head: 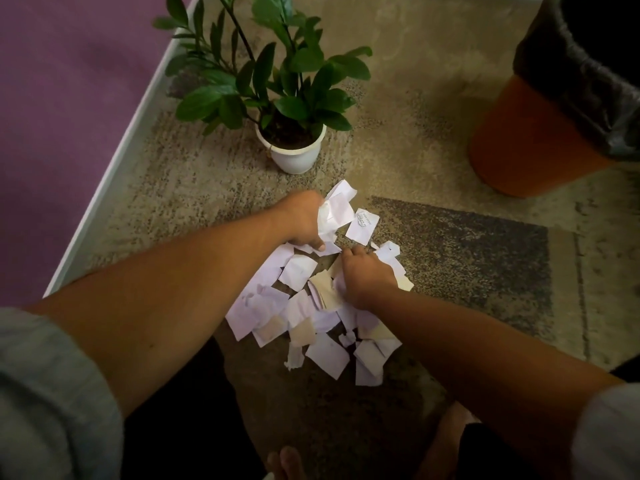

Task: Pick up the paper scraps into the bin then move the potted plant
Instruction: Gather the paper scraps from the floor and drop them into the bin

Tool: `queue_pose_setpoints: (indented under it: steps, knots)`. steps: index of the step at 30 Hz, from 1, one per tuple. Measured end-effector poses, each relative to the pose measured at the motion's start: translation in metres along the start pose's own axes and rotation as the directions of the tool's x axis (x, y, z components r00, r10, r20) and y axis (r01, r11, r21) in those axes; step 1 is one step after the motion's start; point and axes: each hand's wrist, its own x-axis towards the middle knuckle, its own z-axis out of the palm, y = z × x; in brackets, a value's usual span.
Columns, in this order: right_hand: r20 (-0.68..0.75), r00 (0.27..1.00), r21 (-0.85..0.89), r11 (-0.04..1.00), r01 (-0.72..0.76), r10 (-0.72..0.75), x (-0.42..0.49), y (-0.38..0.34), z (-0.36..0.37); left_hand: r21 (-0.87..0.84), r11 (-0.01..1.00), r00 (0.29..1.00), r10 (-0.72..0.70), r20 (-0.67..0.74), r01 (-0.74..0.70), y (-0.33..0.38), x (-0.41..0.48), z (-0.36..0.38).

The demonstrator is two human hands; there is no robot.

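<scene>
A pile of torn white and beige paper scraps (313, 317) lies on the carpet in front of me. My left hand (302, 220) is at the pile's far edge, closed on a crumpled bunch of scraps (333, 213). My right hand (367, 276) presses down into the middle of the pile, fingers curled around scraps there. Beyond the pile stands the potted plant (294, 147), green leaves in a white pot. The orange bin (540, 140) with a black liner is at the far right.
A patterned beige and grey carpet (467, 258) covers the floor. A white skirting edge (114, 188) and purple wall run along the left. My bare feet (287, 462) show at the bottom, just below the scraps.
</scene>
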Motion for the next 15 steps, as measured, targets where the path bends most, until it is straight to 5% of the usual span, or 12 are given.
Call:
queue_pose_setpoints:
  steps: [15]
  knots:
    - [-0.004,0.998,-0.112,0.992,0.057,-0.058,0.006,0.001,-0.013,-0.061,0.997,0.999,0.035,-0.027,-0.036,-0.002,0.011,-0.010]
